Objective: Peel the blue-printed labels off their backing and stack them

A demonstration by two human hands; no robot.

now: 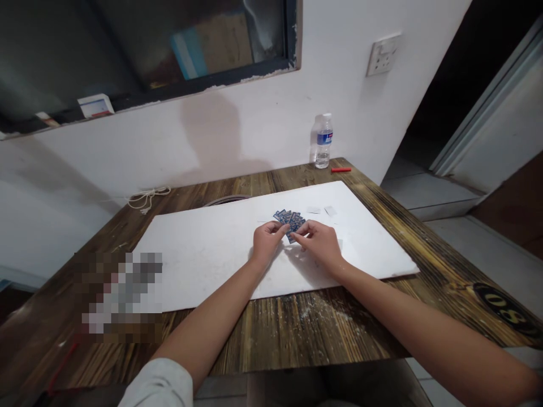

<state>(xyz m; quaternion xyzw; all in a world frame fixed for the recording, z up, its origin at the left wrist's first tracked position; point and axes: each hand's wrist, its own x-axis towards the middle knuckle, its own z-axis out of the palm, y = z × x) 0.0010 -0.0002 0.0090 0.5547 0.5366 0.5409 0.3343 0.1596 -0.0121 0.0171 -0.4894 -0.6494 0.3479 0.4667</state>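
A fan of small dark-blue patterned cards is held up in front of me, over a white board. My left hand pinches the fan's lower left side between thumb and fingers. From the other side, my right hand grips the cards near their lower right, fingers closed. Two small pale flat pieces lie on the board beyond my right hand: one whitish piece and one thin piece left of it. Another pale edge shows beside my right wrist, partly hidden.
The board lies on a dark wooden table. At the back stand a water bottle and a red stick-like object. A white cord lies at the back left. A blurred-out patch covers something at the left. The wall is behind.
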